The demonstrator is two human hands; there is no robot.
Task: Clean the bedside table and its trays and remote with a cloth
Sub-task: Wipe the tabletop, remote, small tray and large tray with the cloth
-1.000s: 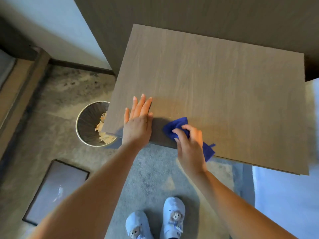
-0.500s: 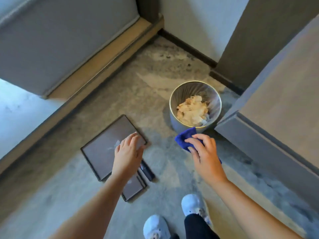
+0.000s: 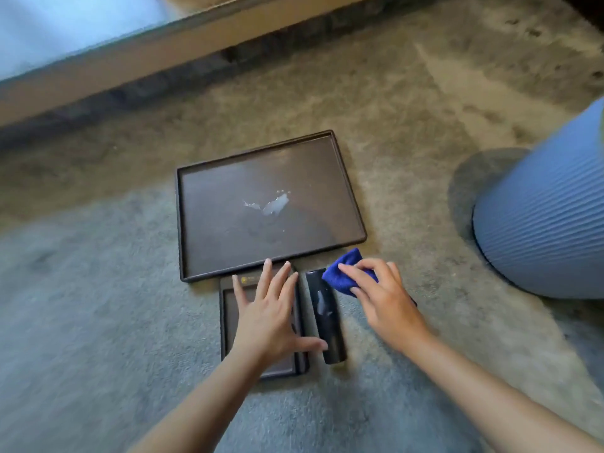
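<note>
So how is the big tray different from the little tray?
The big tray is much wider than the little tray. The big tray has a pale splotch in its middle and nothing covering it; the little tray lies partly under the left hand. Both are dark, rimmed rectangles lying flat on the carpet.

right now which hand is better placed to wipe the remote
Right. The right hand already holds the blue cloth at the far end of the remote. The left hand lies flat on the small tray, with no cloth.
</note>
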